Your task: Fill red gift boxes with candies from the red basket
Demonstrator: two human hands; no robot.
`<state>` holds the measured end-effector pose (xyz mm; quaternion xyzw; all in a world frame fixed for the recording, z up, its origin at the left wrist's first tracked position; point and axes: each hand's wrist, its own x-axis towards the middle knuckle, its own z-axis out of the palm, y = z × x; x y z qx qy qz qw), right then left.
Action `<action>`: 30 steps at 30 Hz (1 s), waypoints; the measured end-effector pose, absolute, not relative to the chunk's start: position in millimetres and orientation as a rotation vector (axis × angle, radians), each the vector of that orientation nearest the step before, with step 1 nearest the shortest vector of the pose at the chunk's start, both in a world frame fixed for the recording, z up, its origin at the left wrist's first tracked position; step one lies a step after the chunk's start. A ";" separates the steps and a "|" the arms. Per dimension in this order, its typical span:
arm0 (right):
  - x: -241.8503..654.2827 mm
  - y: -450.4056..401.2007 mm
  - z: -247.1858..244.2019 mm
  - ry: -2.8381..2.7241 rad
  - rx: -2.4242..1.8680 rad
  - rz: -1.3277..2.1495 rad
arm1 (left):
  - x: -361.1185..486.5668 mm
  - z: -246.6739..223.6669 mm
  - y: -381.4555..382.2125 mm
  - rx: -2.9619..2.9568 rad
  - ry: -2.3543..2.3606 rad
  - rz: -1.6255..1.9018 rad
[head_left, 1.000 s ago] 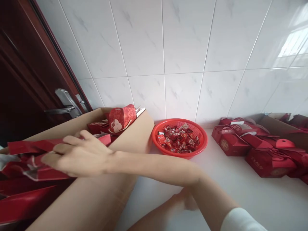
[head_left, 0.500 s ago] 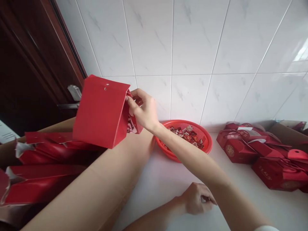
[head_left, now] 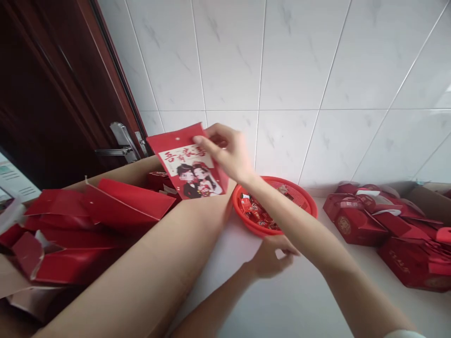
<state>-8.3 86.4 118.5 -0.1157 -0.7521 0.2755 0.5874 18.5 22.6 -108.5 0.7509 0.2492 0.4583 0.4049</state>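
Observation:
My right hand (head_left: 225, 150) reaches across to the left, closed on the top corner of a red gift box (head_left: 192, 166). Its printed face, with a cartoon couple and red lettering, is turned toward me. The gift box is held by the rim of a large cardboard box (head_left: 165, 234). Below my right forearm, my left hand (head_left: 273, 258) is just above the white surface, near the front rim of a red plastic basket (head_left: 310, 213). The left fingers are curled toward the thumb; what they hold, if anything, is hidden. Wrapped candies (head_left: 255, 211) lie in the basket.
More red gift boxes (head_left: 84, 253) fill the cardboard box at left. Several folded dark-red boxes (head_left: 362, 225) stand on the white surface (head_left: 296, 300) at right. Behind are a tiled wall (head_left: 292, 61) and a dark door with a metal handle (head_left: 121, 141).
The gift box has turned from its plain red side to its printed face and moved slightly right. My left hand has moved up and left toward the basket. The view has shifted a little left.

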 end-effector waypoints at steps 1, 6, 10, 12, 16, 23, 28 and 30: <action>11.0 83.1 116.7 -1.720 -0.275 0.684 | 11.8 -101.4 26.1 1.850 0.629 1.223; 110.0 56.5 86.3 -1.480 -0.460 0.814 | -27.9 -56.7 35.9 1.765 0.709 1.405; 161.4 36.9 45.5 -1.301 -0.581 0.925 | -46.9 -37.4 43.7 1.644 0.839 1.638; 175.0 30.0 24.6 -1.236 -0.635 0.938 | -50.9 -35.0 47.8 1.532 0.898 1.666; 183.8 20.2 -14.2 -1.199 -0.740 1.006 | -52.1 -32.2 48.5 1.453 0.940 1.666; 168.4 3.9 -49.1 -1.506 -0.915 0.565 | -37.2 -19.3 26.3 1.909 1.182 1.503; 150.2 -14.2 -51.6 -1.800 -0.752 0.046 | -29.1 -7.4 3.6 2.005 1.323 1.214; 140.4 -22.6 -54.6 -1.896 -0.697 -0.025 | -28.4 -3.4 -4.1 1.962 1.322 1.085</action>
